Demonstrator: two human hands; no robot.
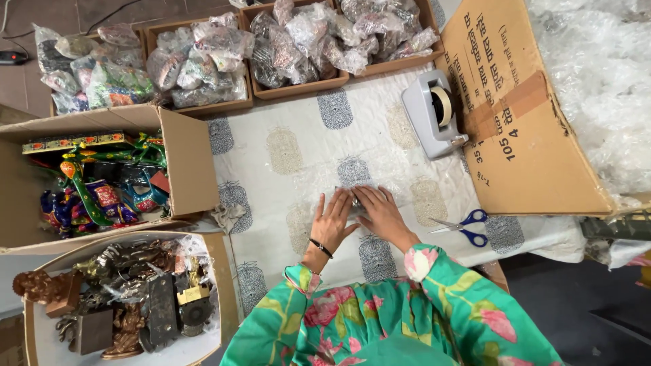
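- left hand (333, 218) and right hand (380, 211) lie flat with open fingers, side by side, pressing on a small bubble-wrap bundle (354, 198).
- the bundle rests on the patterned cloth of the worktop (298, 156).
- blue scissors (466, 226) lie to the right, a grey tape dispenser (434, 112) further up.

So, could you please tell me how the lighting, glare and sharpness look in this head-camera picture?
Head view: light is soft and even, with faint shadows under the left hand and right hand; the bubble wrap at top right is washed out to near white; straight box edges bow towards the frame's borders, a wide-lens distortion; the tape dispenser and scissors look sharp, with no motion blur.
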